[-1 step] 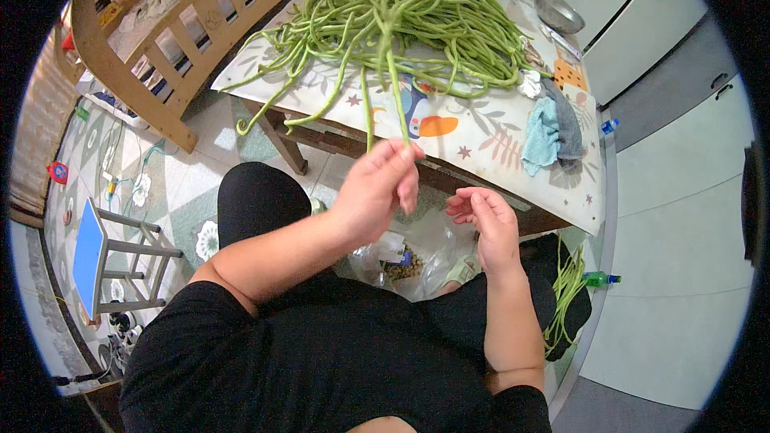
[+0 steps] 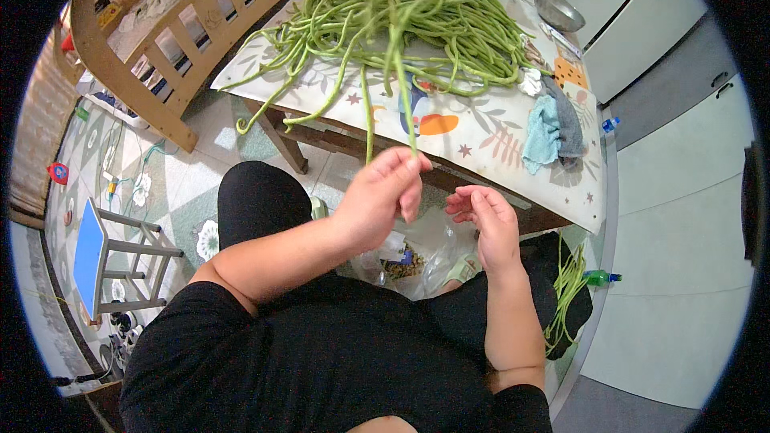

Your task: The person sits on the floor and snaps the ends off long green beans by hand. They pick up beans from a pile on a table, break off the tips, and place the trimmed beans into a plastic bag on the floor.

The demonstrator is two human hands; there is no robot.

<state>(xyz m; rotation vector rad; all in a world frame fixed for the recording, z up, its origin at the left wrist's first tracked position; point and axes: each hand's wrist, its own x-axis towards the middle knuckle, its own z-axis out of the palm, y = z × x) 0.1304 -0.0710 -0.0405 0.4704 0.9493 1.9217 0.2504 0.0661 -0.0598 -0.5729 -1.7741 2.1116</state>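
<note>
A large heap of long green beans lies across the table, with several tips hanging over its near edge. Between thumb and fingers, my left hand pinches the end of one long bean, which stretches back up into the heap. My right hand is raised just to the right, in front of the table edge. Its fingers are loosely curved and a little apart, with nothing visible in them. A smaller bunch of long beans lies over the dark fabric at my right.
The table has a patterned white cover, with a teal cloth and a metal bowl on its right. A clear plastic bag with small scraps sits below, between my legs. A blue-topped stool stands left, near a wooden bed rail.
My left hand has shifted slightly right and towards me, drawing the pinched bean along with it. The right hand has barely moved.
</note>
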